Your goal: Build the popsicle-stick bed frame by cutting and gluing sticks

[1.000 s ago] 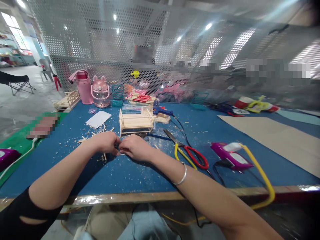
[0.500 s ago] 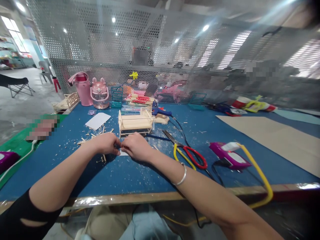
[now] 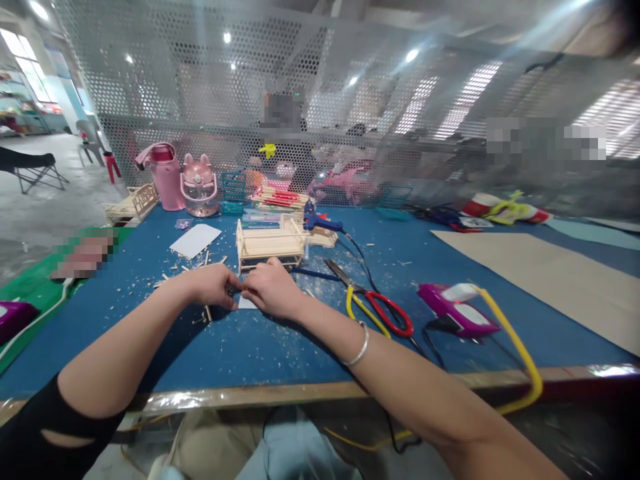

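the blue tabletop (image 3: 300, 353) spreads widest, its pale taped front edge crossing below both forearms; between that edge and the hands there is a broad flat stretch sprinkled with fine crumbs. along the back stands a perforated metal screen (image 3: 175, 93), closing off room on that side; what lies behind it is blurred. a brown sheet (image 3: 550, 280) covers the right side and is cut off by the picture's border.

the right hand (image 3: 273, 290) sits a little closer to the wooden frame than a second ago, fingers bent down over the work; the left hand (image 3: 215, 283) stays about where it was, thumb and fingers curled inward. their fingertips meet or nearly meet, and i cannot tell whether either one is gripping anything.

the wooden frame (image 3: 273, 245) has not moved and stands just behind the hands, limiting space there. the shears (image 3: 351, 287) lie to the right, blades pointing toward the frame, near the right forearm.

the small white piece (image 3: 247, 303) lies at the right hand's fingertips, partly covered; more of it shows now than a second ago, when only a sliver did. smallest are the stick scraps (image 3: 209, 313), partly hidden beneath the left wrist.
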The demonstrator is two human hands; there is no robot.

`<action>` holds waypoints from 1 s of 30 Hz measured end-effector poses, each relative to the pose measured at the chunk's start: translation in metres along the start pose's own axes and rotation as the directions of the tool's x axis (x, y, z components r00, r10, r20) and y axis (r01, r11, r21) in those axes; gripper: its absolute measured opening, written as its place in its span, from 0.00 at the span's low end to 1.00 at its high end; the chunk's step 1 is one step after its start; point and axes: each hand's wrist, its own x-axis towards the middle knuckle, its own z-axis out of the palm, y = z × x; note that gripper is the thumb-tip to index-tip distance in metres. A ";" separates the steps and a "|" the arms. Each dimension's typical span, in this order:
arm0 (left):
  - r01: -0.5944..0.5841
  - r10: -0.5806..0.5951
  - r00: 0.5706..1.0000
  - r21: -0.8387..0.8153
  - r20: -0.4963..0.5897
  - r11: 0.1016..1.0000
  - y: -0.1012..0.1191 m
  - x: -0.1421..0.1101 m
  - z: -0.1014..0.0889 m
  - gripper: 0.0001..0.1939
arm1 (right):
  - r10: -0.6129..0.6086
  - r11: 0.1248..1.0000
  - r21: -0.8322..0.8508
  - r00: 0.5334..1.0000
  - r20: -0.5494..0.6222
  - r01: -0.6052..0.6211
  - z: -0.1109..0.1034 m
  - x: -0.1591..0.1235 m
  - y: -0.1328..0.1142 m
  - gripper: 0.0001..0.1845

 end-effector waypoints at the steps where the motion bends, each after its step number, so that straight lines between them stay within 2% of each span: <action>1: 0.010 -0.010 1.000 -0.009 0.008 1.000 0.001 0.000 -0.001 0.20 | 0.011 1.000 0.003 1.000 -0.002 -0.011 0.000 0.000 0.000 0.11; 5: 0.002 -0.002 1.000 -0.018 0.013 1.000 0.003 -0.003 -0.002 0.14 | 0.008 0.997 0.072 1.000 0.014 -0.009 -0.001 0.000 0.002 0.09; 8: 0.026 -0.025 0.999 -0.031 0.021 0.999 0.006 -0.003 -0.002 0.16 | 0.029 0.996 0.087 0.999 0.014 -0.030 -0.002 -0.001 0.003 0.09; 13: -0.034 0.034 0.999 0.010 -0.003 0.999 0.007 -0.002 -0.001 0.14 | -0.069 0.982 0.177 0.996 0.057 0.058 -0.004 -0.005 0.006 0.08; 18: -0.015 0.018 0.997 0.047 -0.072 0.999 0.003 0.003 0.002 0.17 | -0.105 0.975 0.209 0.988 0.113 0.079 -0.010 -0.006 0.009 0.07; 23: -0.035 0.039 0.997 0.076 -0.062 0.997 0.005 0.003 0.002 0.15 | -0.118 0.963 0.250 0.991 0.061 0.099 -0.010 -0.006 0.010 0.07; 27: -0.002 0.007 0.999 0.080 -0.054 0.997 0.010 0.000 0.000 0.18 | -0.123 0.963 0.256 0.985 0.118 0.090 -0.008 -0.006 0.011 0.07; 30: 0.013 -0.007 0.998 0.089 -0.063 0.996 0.012 0.001 0.001 0.18 | -0.103 0.962 0.265 0.989 0.106 0.071 -0.010 -0.007 0.011 0.09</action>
